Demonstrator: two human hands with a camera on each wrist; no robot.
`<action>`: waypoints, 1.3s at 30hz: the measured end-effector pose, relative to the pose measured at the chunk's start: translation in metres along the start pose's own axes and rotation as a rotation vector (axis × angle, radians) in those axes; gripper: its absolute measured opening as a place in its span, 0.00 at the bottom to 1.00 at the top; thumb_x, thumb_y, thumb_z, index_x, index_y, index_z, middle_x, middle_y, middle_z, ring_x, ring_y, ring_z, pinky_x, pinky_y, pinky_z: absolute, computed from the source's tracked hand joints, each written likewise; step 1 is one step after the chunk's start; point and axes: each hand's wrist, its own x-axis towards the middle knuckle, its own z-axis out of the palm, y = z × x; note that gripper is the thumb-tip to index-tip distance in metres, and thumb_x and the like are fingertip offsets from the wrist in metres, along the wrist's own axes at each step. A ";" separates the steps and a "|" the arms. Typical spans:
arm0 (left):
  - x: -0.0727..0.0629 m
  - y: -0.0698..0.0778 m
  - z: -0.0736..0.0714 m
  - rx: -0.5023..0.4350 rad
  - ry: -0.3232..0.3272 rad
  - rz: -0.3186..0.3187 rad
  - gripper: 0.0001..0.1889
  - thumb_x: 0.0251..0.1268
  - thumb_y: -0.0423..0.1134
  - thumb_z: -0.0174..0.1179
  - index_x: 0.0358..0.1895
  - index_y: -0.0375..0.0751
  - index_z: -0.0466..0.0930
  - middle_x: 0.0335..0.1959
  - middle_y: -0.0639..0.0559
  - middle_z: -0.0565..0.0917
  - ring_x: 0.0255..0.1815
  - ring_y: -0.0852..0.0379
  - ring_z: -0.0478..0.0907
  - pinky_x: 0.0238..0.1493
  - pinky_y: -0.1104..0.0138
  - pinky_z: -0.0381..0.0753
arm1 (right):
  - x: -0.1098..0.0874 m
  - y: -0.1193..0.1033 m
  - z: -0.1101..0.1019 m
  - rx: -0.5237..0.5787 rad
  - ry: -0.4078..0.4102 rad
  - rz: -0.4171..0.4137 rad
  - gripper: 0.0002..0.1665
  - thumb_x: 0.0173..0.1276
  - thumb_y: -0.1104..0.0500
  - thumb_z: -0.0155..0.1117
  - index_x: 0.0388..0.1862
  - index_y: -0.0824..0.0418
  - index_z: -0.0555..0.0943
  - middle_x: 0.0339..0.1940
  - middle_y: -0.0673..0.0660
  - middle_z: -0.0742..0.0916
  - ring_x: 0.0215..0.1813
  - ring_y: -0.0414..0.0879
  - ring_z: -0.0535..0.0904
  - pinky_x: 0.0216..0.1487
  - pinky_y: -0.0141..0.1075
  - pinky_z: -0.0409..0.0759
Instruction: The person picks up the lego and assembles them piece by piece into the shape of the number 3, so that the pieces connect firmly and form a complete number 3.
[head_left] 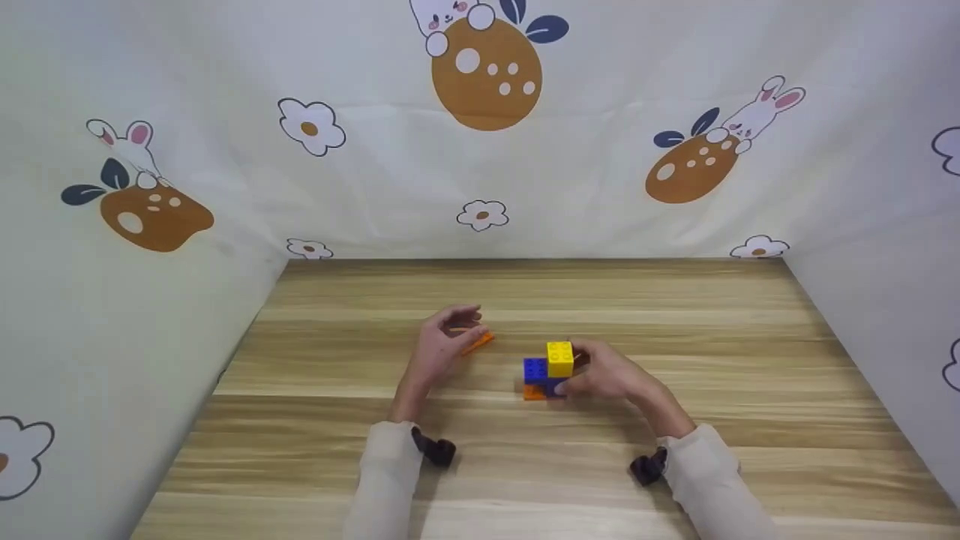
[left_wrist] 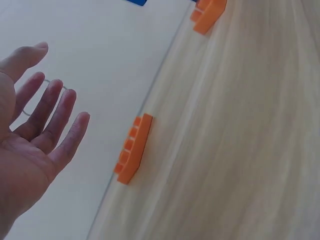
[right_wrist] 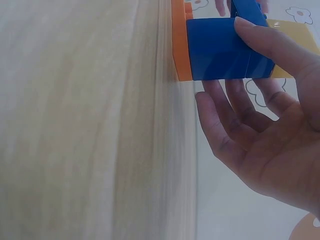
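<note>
A small stack of toy building blocks stands on the table: an orange flat brick [head_left: 533, 393] at the bottom, blue blocks [head_left: 534, 370] above it, a yellow block [head_left: 559, 360] on top at the right. My right hand [head_left: 611, 373] holds this stack from its right side. In the right wrist view, the thumb lies on the blue part [right_wrist: 215, 50], with the fingers curled on the opposite side. Over to the left, my left hand [head_left: 441, 343] is held loosely above a separate orange flat brick [left_wrist: 135, 150]; the left wrist view shows its fingers apart from that brick.
The wood-grain table [head_left: 480, 292] meets a pale printed cloth [head_left: 375, 187] at the back and both sides. Dark straps with small devices sit on the left wrist [head_left: 436, 448] and right wrist [head_left: 649, 466].
</note>
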 end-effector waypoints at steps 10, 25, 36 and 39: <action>0.003 -0.019 -0.011 0.101 0.092 -0.157 0.27 0.56 0.43 0.74 0.59 0.35 0.81 0.55 0.38 0.84 0.54 0.47 0.82 0.60 0.55 0.80 | 0.000 -0.001 0.000 -0.004 -0.004 0.002 0.31 0.53 0.61 0.79 0.57 0.59 0.79 0.50 0.61 0.84 0.50 0.50 0.81 0.60 0.47 0.80; -0.001 -0.024 -0.014 0.187 0.000 -0.259 0.32 0.58 0.39 0.73 0.66 0.34 0.75 0.64 0.35 0.79 0.65 0.40 0.77 0.68 0.51 0.75 | 0.000 -0.001 0.002 0.014 -0.008 0.010 0.31 0.54 0.62 0.78 0.58 0.58 0.79 0.50 0.60 0.84 0.50 0.51 0.81 0.60 0.47 0.80; 0.000 -0.024 -0.011 0.185 -0.032 -0.300 0.39 0.53 0.27 0.73 0.71 0.32 0.67 0.65 0.33 0.75 0.65 0.39 0.74 0.70 0.51 0.73 | -0.001 0.002 0.001 0.012 0.000 -0.031 0.32 0.53 0.62 0.79 0.58 0.60 0.79 0.50 0.62 0.84 0.51 0.52 0.81 0.58 0.45 0.81; -0.001 -0.023 -0.009 0.189 -0.018 -0.314 0.38 0.52 0.26 0.73 0.69 0.32 0.68 0.65 0.34 0.75 0.65 0.40 0.74 0.69 0.52 0.74 | -0.001 0.001 0.001 0.008 0.000 -0.029 0.31 0.53 0.62 0.79 0.58 0.60 0.79 0.51 0.62 0.84 0.51 0.52 0.81 0.58 0.46 0.81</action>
